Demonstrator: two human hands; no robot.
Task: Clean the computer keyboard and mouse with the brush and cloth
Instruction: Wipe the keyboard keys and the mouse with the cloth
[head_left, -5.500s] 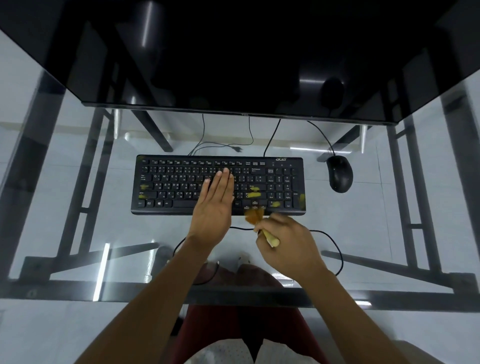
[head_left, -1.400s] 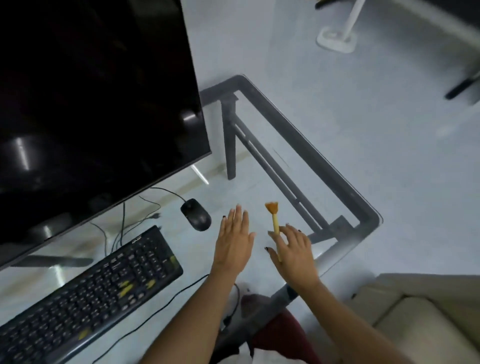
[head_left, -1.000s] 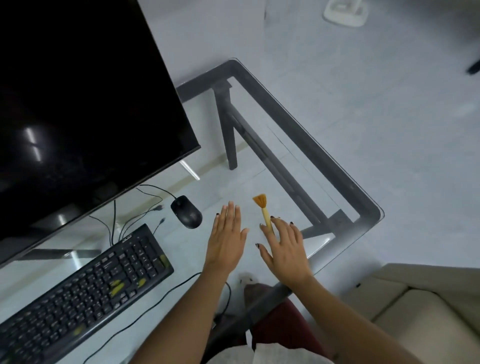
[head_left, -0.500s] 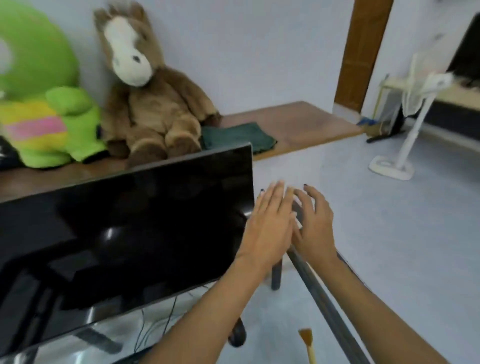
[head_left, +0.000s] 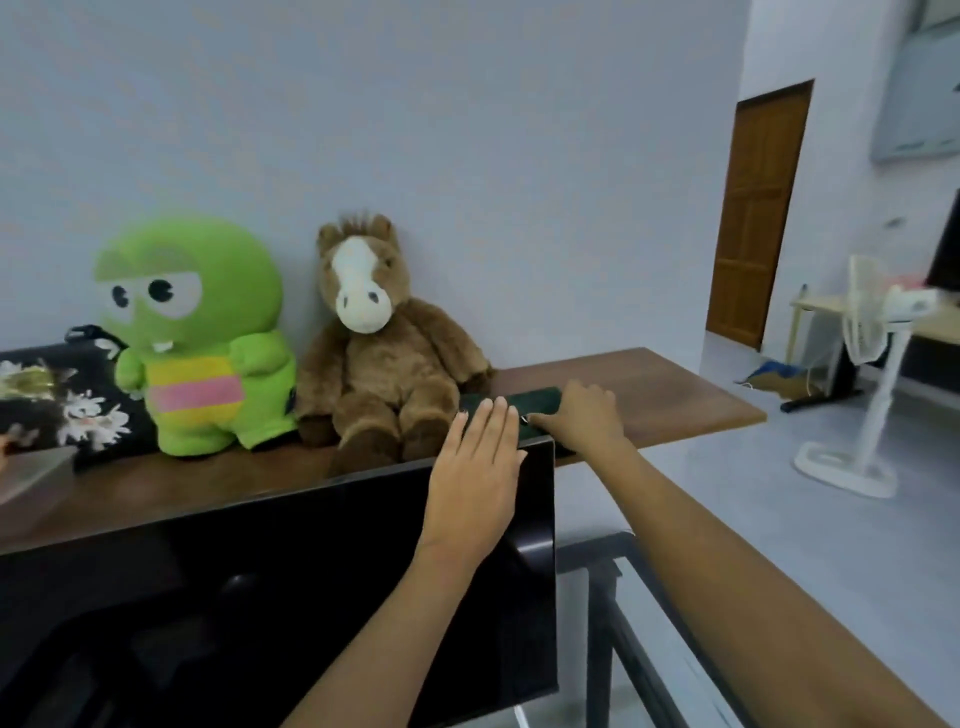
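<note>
A folded dark green cloth (head_left: 537, 401) lies on the wooden shelf (head_left: 680, 402) behind the black monitor (head_left: 249, 597). My right hand (head_left: 584, 415) is on the cloth, knuckles up, fingers curled down over it and thumb stretched left along its near edge. My left hand (head_left: 478, 462) hovers flat with straight fingers over the monitor's top right corner, fingertips at the cloth's left end. The keyboard, mouse and brush are out of view.
A brown plush horse (head_left: 379, 353) sits just left of the cloth, with a green plush toy (head_left: 197, 332) beside it. The glass desk's dark frame (head_left: 623, 629) shows at the lower right. A white standing fan (head_left: 872, 374) is on the floor to the right.
The brush was laid down on the glass desk and let go. My view swung up from the desk to the shelf, and both hands reached forward over the monitor to the green cloth.
</note>
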